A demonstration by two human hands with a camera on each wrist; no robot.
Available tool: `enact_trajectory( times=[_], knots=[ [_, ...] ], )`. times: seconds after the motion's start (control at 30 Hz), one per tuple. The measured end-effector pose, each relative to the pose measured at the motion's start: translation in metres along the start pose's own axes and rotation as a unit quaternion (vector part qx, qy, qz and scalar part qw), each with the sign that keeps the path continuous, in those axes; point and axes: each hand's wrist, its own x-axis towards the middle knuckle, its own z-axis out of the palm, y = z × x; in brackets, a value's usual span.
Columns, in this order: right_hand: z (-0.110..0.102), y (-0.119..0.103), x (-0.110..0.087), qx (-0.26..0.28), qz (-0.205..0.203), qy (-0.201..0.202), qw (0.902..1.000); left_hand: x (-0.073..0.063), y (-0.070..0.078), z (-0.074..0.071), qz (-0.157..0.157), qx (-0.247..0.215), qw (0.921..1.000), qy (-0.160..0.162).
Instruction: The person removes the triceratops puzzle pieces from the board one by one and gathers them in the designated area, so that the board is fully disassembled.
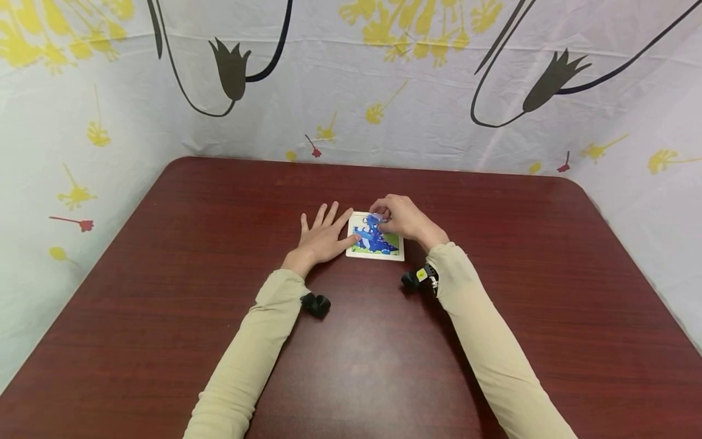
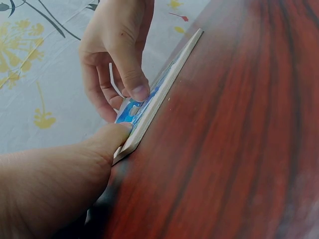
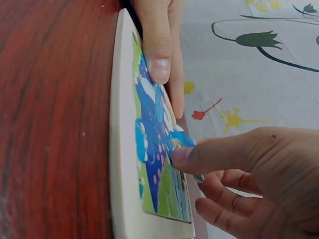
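A small square jigsaw puzzle (image 1: 375,245) with a blue dinosaur picture lies in a pale wooden frame (image 1: 378,256) on the table. My left hand (image 1: 318,242) is spread beside it, its thumb pressing on the picture's left part and its index finger at the frame's upper left corner. Over the upper part, my right hand (image 1: 404,218) pinches a blue puzzle piece (image 3: 183,138) between thumb and fingers. In the right wrist view that piece stands tilted up from the board; the fingers cover much of it. The left wrist view shows the board (image 2: 158,102) edge-on, under both thumbs.
The dark red-brown wooden table (image 1: 219,201) extends around the puzzle on every side. Behind it hangs a white cloth (image 1: 340,85) printed with yellow and grey flowers. A black strap device is worn on each wrist, near the tabletop.
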Motion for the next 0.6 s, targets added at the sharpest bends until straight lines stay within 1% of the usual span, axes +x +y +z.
enact_trajectory(
  times=[0.13, 0.27, 0.37, 0.47, 0.6],
  knots=[
    [-0.006, 0.002, -0.002, 0.005, 0.005, 0.011, 0.9999, -0.001, 0.0, 0.0, 0.0, -0.001, 1.0, -0.001],
    [-0.019, 0.007, -0.011, 0.011, 0.01, 0.033, 0.9993, -0.001, -0.001, 0.0, 0.001, -0.001, 1.0, 0.0],
    [-0.029, 0.016, -0.021, 0.007, 0.012, 0.049, 0.9987, -0.002, -0.001, 0.0, 0.004, -0.002, 1.0, 0.001],
    [-0.037, 0.029, -0.031, 0.005, 0.024, 0.059, 0.9979, -0.002, -0.001, 0.0, 0.007, -0.005, 1.0, 0.003],
    [-0.043, 0.046, -0.042, 0.01, 0.056, 0.065, 0.9963, -0.002, -0.001, 0.0, 0.008, -0.007, 0.9999, 0.006]
  ],
)
